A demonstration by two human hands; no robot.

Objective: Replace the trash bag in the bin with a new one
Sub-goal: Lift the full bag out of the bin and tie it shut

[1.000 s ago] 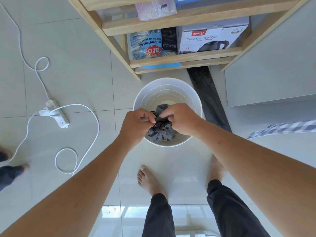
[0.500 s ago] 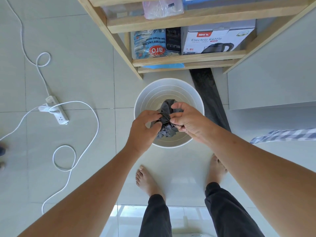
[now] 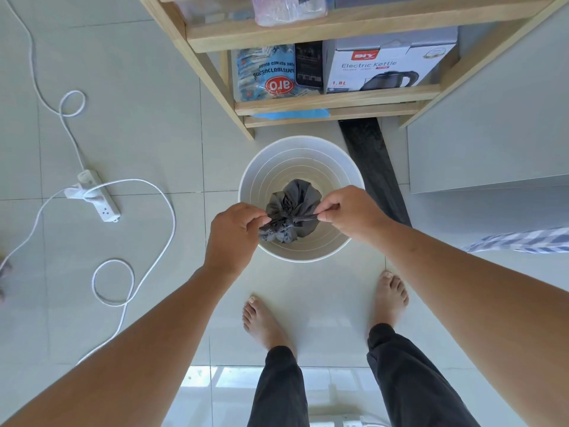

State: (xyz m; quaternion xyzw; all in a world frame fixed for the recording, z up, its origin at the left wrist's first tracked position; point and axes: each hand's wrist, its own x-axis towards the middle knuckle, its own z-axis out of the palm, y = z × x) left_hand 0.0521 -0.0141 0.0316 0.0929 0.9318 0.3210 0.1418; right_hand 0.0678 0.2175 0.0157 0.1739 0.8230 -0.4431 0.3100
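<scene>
A dark grey trash bag (image 3: 291, 211), bunched and twisted, hangs over the open white bin (image 3: 246, 180). The left hand (image 3: 235, 232) and right hand (image 3: 351, 212) each pinch one end of the twisted top, pulling it taut between them. A wooden shelf (image 3: 335, 100) stands just behind the bin.

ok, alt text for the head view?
Both hands, left hand and right hand, pull the ends of a dark grey trash bag apart over a white bin. Bare feet below, wooden shelf behind.
</scene>
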